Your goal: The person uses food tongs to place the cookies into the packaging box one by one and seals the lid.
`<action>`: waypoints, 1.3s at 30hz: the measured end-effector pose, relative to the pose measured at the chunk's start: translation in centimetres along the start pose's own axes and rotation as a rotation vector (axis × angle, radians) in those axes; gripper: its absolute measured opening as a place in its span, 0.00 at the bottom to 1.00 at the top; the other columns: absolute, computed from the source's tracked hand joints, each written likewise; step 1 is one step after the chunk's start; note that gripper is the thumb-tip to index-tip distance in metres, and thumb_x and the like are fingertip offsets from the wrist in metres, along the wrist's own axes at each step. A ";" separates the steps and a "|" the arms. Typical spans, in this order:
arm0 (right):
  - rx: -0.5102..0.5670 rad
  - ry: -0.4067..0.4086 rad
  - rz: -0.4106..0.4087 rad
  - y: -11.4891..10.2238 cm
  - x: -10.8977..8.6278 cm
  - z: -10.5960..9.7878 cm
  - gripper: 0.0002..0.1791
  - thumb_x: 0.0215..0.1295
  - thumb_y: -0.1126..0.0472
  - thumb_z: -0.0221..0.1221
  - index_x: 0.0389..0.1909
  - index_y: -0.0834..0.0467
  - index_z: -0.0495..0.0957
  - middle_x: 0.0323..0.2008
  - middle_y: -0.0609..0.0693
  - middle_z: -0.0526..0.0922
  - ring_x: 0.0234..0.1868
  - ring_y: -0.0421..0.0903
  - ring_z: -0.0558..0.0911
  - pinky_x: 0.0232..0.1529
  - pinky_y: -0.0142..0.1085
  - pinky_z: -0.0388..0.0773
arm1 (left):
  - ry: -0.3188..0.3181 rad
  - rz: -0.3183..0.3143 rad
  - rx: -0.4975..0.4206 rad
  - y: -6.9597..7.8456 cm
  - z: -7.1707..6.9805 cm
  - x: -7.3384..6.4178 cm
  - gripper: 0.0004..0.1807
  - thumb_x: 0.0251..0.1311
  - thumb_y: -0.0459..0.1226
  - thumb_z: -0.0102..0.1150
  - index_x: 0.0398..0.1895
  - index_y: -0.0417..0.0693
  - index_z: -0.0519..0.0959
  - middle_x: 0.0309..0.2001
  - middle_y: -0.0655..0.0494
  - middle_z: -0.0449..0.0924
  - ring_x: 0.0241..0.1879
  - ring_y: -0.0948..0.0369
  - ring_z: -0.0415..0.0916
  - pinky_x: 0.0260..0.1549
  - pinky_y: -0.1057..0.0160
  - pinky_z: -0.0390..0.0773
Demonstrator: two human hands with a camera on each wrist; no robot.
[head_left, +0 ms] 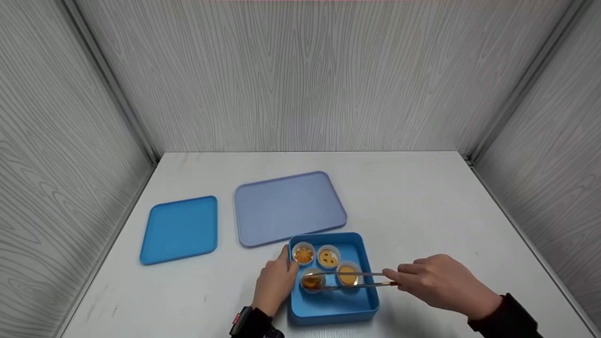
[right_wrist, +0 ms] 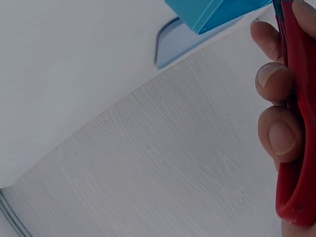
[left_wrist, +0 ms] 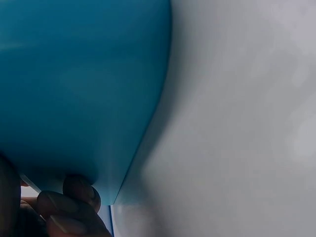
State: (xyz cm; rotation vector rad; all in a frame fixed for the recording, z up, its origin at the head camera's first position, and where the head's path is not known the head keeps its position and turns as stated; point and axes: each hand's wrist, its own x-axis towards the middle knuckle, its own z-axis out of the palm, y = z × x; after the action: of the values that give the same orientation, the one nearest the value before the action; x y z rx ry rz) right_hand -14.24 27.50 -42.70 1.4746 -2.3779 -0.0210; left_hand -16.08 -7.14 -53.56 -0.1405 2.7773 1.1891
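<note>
The cake sits in its pale cup inside the box, by the left wall, with the arms of the tongs to either side of it. It looks light and probably soft or crumbly; a hard squeeze would likely dent it or buckle the thin cup, and smooth metal may slip on it. The sides, low down and with even, gentle pressure, seem the place to take hold. The tongs look stiff, best managed by their red handle; the box, smooth and probably rigid, seems best steadied by a wall.

The right grip is closed on the tongs, its fingers curled at the handle. The metal arms stand apart, one along the cake's far side, one along its near side; whether they press on it cannot be told. They also pass over the right cake; the far-left cake and the middle cake lie beyond them.

The left grip holds the box at its left wall, fingers bent against the outside. The box rests on the worktop, with the lavender tray just beyond and the blue tray well apart to the left.
</note>
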 end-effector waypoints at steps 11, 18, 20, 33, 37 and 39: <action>0.077 0.046 0.001 0.4 -0.7 -0.8 0.28 0.47 0.58 0.78 0.53 0.48 0.87 0.31 0.38 0.88 0.21 0.32 0.78 0.21 0.23 0.72 | -0.008 -0.018 0.014 0.2 0.0 0.2 0.34 0.71 0.44 0.48 0.76 0.36 0.65 0.56 0.36 0.82 0.29 0.56 0.74 0.34 0.53 0.74; 0.076 0.036 0.014 0.6 -1.1 -1.6 0.28 0.47 0.58 0.78 0.54 0.48 0.87 0.33 0.40 0.89 0.22 0.33 0.80 0.22 0.25 0.76 | -0.005 -0.011 0.014 0.1 0.0 0.1 0.33 0.71 0.44 0.48 0.75 0.36 0.65 0.57 0.35 0.82 0.30 0.56 0.75 0.36 0.51 0.77; 0.082 0.030 0.021 0.6 -1.2 -1.7 0.28 0.47 0.58 0.78 0.54 0.48 0.87 0.33 0.40 0.89 0.22 0.32 0.80 0.22 0.25 0.76 | -0.003 -0.010 0.014 0.1 0.0 0.2 0.33 0.71 0.44 0.48 0.75 0.36 0.65 0.56 0.35 0.82 0.29 0.56 0.75 0.36 0.51 0.77; 0.066 0.116 0.040 1.6 -2.3 -2.4 0.34 0.43 0.61 0.78 0.57 0.51 0.85 0.35 0.41 0.89 0.26 0.33 0.83 0.24 0.28 0.78 | 0.015 0.000 0.005 0.0 0.1 0.0 0.34 0.70 0.44 0.48 0.75 0.36 0.65 0.62 0.36 0.78 0.44 0.51 0.84 0.48 0.43 0.81; 0.037 0.163 0.061 2.4 -3.0 -2.8 0.31 0.49 0.58 0.77 0.58 0.52 0.85 0.34 0.44 0.90 0.26 0.35 0.84 0.24 0.28 0.78 | 0.006 -0.008 0.000 0.0 0.1 0.1 0.34 0.70 0.44 0.48 0.75 0.36 0.65 0.62 0.35 0.78 0.36 0.55 0.79 0.42 0.48 0.80; 0.018 0.200 0.068 2.8 -3.4 -2.9 0.23 0.62 0.53 0.71 0.58 0.52 0.85 0.33 0.45 0.90 0.25 0.36 0.85 0.23 0.29 0.78 | 0.003 -0.008 0.001 0.0 0.1 0.1 0.34 0.70 0.44 0.48 0.76 0.36 0.64 0.61 0.35 0.79 0.32 0.56 0.77 0.37 0.51 0.77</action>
State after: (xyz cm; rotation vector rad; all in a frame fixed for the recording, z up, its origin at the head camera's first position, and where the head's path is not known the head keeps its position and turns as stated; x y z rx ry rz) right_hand -14.44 32.24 -40.34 1.3348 -2.2698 0.1574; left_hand -16.20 -7.08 -53.65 -0.1527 2.7767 1.1872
